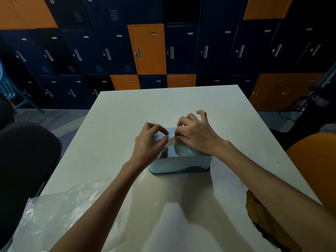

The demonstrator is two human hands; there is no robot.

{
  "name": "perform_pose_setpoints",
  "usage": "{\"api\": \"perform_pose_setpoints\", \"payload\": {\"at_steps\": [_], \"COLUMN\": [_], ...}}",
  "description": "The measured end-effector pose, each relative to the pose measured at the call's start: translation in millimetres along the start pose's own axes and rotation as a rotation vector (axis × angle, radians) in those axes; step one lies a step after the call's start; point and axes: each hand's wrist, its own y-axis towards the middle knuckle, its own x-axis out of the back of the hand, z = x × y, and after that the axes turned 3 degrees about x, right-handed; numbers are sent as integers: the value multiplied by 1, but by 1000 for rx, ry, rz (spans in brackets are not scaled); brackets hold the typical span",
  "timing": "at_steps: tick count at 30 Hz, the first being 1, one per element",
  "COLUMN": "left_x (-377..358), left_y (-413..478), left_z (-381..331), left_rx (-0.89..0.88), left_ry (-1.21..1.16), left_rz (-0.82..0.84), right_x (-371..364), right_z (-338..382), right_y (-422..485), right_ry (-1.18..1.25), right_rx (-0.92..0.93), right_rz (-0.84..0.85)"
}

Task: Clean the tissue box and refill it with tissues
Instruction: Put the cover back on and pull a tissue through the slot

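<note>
Both hands over the pale blue plastic tissue box (pixel 179 162), sitting mid-way along the white rectangular table (pixel 127 110); the left hand (pixel 150 142) pinches thumb to forefinger on the edge of a white tissue (pixel 171 140) poking from the lid; the right hand (pixel 195 132) has its thumb and first fingers closed on the same tissue, other fingers curled up clear; crumpled clear plastic wrapping (pixel 60 211) lies near-left; a yellow cloth (pixel 254 206) peeks beneath the right forearm.
</note>
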Motion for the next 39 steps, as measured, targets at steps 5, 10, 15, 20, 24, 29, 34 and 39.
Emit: {"api": "perform_pose_setpoints", "payload": {"at_steps": [5, 10, 15, 20, 24, 29, 34, 39], "left_x": [-20, -27, -10, 19, 11, 3, 12, 26], "left_y": [-8, -9, -5, 19, 12, 5, 18, 37], "left_z": [-5, -11, -11, -15, -13, -7, -13, -18], "left_rx": [-112, -61, -97, -11, 9, 11, 61, 240], "left_ry": [299, 492, 435, 151, 138, 367, 336, 159], "left_rz": [-98, -208, -87, 160, 84, 32, 199, 520], "right_x": [-5, -4, -1, 8, 7, 4, 11, 17], "right_z": [9, 5, 3, 5, 7, 0, -11, -18], "right_y": [10, 18, 11, 0, 3, 7, 3, -2], "right_ry": [407, 645, 613, 418, 420, 532, 593, 638], "right_rx": [-416, -584, -523, -323, -372, -447, -487, -478], "right_rz": [35, 115, 124, 237, 135, 160, 279, 416]}}
